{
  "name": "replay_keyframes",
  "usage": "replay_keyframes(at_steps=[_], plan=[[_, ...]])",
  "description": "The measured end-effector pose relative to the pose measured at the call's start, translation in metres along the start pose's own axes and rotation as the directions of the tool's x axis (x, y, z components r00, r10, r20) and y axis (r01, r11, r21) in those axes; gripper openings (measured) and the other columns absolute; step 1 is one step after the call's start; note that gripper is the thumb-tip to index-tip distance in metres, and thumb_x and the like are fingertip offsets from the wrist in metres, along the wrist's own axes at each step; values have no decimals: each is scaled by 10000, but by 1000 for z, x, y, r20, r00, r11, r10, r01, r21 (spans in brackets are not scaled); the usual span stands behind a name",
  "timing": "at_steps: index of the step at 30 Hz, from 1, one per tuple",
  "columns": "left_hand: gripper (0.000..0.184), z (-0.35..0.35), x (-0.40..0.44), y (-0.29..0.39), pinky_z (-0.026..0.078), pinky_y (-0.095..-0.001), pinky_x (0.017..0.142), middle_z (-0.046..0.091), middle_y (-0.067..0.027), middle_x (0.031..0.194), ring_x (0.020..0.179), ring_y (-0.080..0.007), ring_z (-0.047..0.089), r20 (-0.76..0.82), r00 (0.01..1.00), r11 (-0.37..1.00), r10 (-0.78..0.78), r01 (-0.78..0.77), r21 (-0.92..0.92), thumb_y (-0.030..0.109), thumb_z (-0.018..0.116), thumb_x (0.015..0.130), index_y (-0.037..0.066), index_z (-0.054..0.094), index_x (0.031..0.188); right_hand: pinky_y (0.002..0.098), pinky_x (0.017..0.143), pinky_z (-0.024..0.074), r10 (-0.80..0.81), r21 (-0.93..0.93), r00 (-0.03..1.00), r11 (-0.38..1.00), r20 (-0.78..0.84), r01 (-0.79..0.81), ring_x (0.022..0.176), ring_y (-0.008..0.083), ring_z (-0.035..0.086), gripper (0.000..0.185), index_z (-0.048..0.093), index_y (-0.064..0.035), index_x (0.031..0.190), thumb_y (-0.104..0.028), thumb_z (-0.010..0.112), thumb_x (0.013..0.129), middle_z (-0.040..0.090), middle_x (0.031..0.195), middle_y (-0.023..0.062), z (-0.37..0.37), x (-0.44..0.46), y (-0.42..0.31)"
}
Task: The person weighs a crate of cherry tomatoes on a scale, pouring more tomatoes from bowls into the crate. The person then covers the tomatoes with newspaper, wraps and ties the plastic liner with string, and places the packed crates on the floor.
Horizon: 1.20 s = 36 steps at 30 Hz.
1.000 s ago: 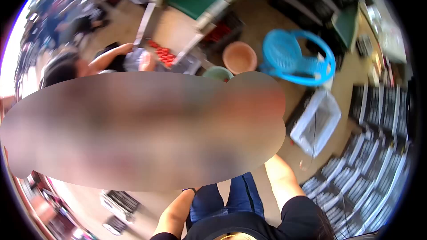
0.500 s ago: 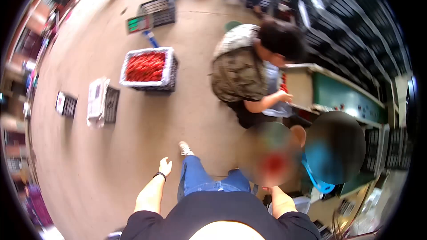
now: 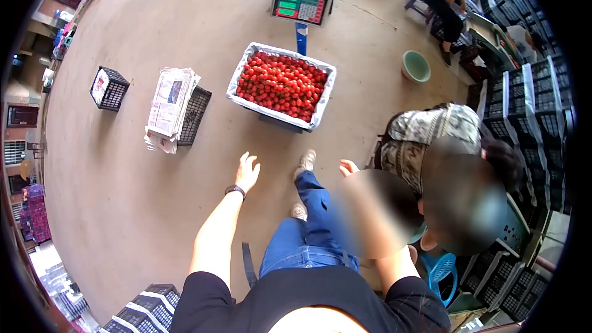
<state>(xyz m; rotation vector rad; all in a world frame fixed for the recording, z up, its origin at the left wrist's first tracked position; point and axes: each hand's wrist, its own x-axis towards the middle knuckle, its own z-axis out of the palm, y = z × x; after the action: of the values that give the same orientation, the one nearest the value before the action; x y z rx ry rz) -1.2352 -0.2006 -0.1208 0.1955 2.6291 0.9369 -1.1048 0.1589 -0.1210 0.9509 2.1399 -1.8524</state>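
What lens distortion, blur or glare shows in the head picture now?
Head view: strong fisheye curvature, with black corners; head view: round smudges hide much of the right forearm and part of the nearby person, while the left hand is clear; head view: the red fruit looks fairly sharp, and brightness washes out a patch toward the lower-left edge.
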Motion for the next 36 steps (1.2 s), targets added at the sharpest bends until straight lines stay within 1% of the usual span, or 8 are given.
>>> replay_keyframes(at_steps=[7,10,15,18,22,26,30,36], plan=[[363,-16,242,13,351,-404,951,293,-175,1339,1148,-344,397,62,994,986,91,-99,137,230,556,799,53,488,1109,377,947,350,-243,-401,964,877,106,265,1112,334,439,497,435,-1,1196,-251,564,787,480,1162,206,143,255,-87],[424,7,354,-17,320,-421,966,271,-167,1354,1185,-353,345,-28,964,959,264,-259,110,237,570,795,64,451,1163,388,949,346,-394,-503,915,774,94,385,1120,325,429,497,435,-28,1201,-250,569,777,466,1184,192,198,343,-117],[446,49,491,-40,247,-450,998,337,-112,1336,1209,-315,321,95,877,810,471,-472,348,325,548,810,92,463,1180,475,1026,196,-410,-752,905,559,117,350,1246,296,287,523,425,-146,1246,-333,563,778,385,1305,112,266,457,-117],[452,60,514,-52,196,-478,1008,354,-89,1323,1226,-305,291,210,848,788,486,-529,314,340,548,800,118,471,1186,492,1044,123,-411,-827,901,452,141,336,1248,291,287,528,443,-177,1243,-387,545,770,399,1298,105,282,472,-112],[410,54,468,-88,196,-519,988,322,-75,1327,1228,-299,270,266,779,737,568,-625,256,324,602,757,173,523,1130,493,1034,185,-478,-804,873,481,94,350,1178,288,351,536,483,-176,1204,-390,596,726,467,1200,64,280,433,-95],[411,41,444,-135,164,-535,1011,301,-61,1335,1237,-323,239,364,756,704,544,-647,294,320,634,725,218,531,1109,492,1029,195,-432,-843,896,443,97,305,1225,286,302,527,489,-221,1197,-391,615,714,379,1307,32,267,395,-49],[361,29,467,-130,111,-564,1020,293,-75,1363,1283,-357,169,368,784,756,500,-603,256,305,628,729,194,559,1066,536,1018,159,-414,-833,881,551,-229,43,1262,336,235,506,494,-199,1191,-357,620,727,300,1351,125,243,413,-37],[460,48,547,-84,156,-547,1015,315,-59,1355,1265,-313,229,519,565,557,641,-808,193,383,580,764,202,504,1179,529,1004,219,-485,-836,871,446,75,320,1223,280,310,548,467,-229,1219,-381,620,715,304,1342,117,209,481,-58]])
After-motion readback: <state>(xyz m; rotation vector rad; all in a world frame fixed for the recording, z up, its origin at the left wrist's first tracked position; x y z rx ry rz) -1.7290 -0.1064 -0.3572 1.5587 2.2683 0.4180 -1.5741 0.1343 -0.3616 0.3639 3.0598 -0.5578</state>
